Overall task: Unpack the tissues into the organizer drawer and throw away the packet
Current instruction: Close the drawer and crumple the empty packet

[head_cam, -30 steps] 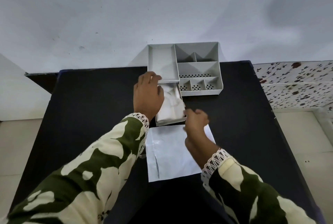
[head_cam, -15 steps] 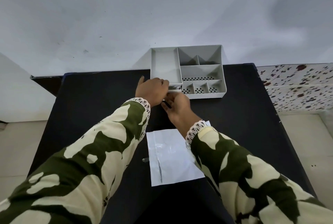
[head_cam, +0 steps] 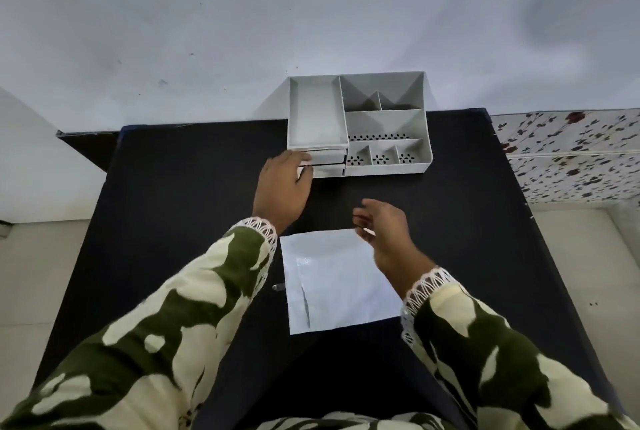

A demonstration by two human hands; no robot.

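Now the left hand (head_cam: 284, 189) rests at the front left corner of the grey organizer (head_cam: 360, 125), its fingers curled loosely against the fronts of the two drawers (head_cam: 327, 163) stacked under the long open tray; whether the fingertips grip anything there cannot be told, as the hand hides them. Both drawers look pushed in flush, and no tissues show, so they are presumably inside one of them. Just in front, on the black table (head_cam: 173, 204), lies the flat white packet (head_cam: 332, 280), apparently empty, with a slit along its left part. To the right, the right hand (head_cam: 384, 225) hovers over the packet's far right corner, fingers relaxed and half spread, holding nothing, though the fingertips are close to the packet's edge. By the look of it, the unpacking step is done and the disposal step is in hand. The next move calls for pinching the thin packet off the table, likely at that corner, and carrying it to a bin; none is in view.
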